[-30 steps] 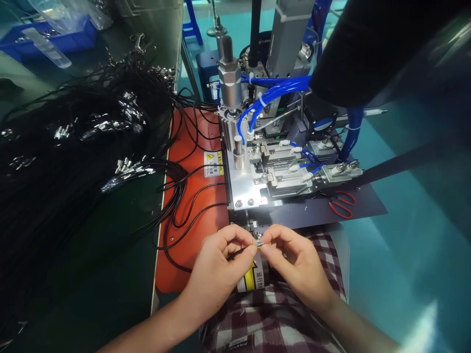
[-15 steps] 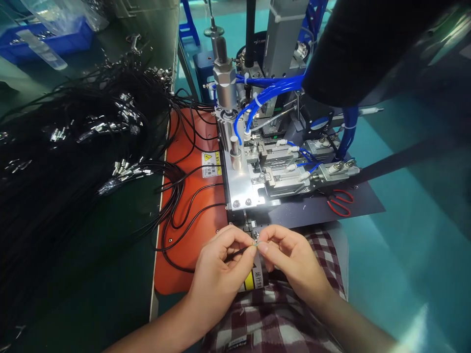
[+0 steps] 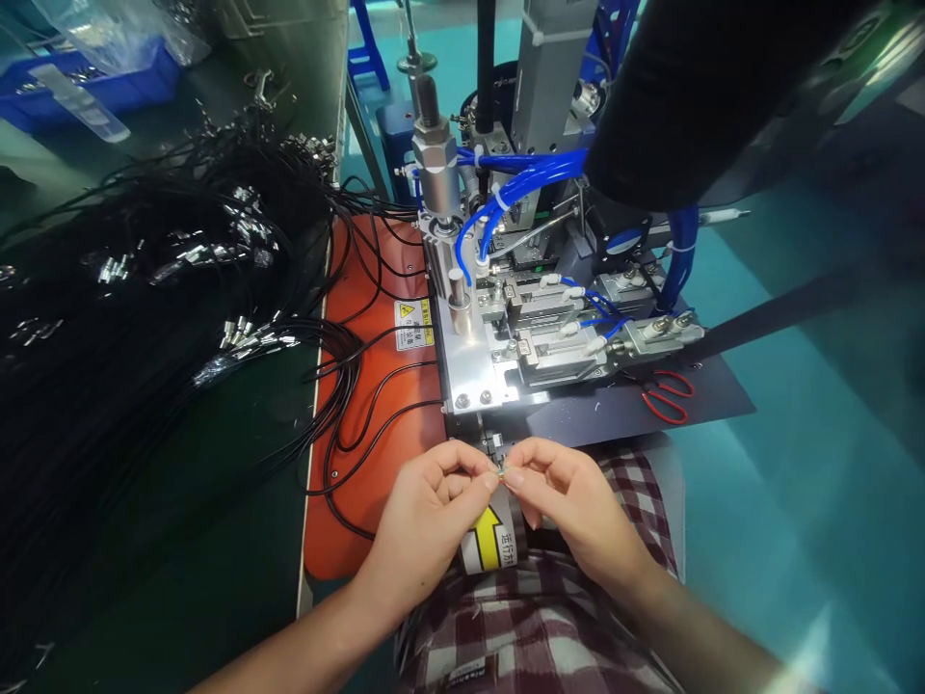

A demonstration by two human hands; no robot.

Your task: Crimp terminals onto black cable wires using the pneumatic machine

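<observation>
— Thin black wire [image 3: 462, 500] with tiny metal tip [image 3: 501, 473]: we see it pinched between both hands, just in front of the silver pneumatic press machine [image 3: 506, 318].
— Fingers?
— Left hand [image 3: 426, 520] thumb and forefinger pressed on the wire end; right hand [image 3: 570, 506] pinches the tip. We note orange mat [image 3: 376, 386], red scissors [image 3: 669, 397].

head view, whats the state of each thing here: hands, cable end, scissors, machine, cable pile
left hand: fingertips pinched on the black cable end
right hand: fingertips pinched on a tiny part at the cable tip
black cable end: held between both hands, in front of the machine
red scissors: lying flat, blades closed
machine: lit, fixture holds no cable
cable pile: loose, tangled on the table
</observation>
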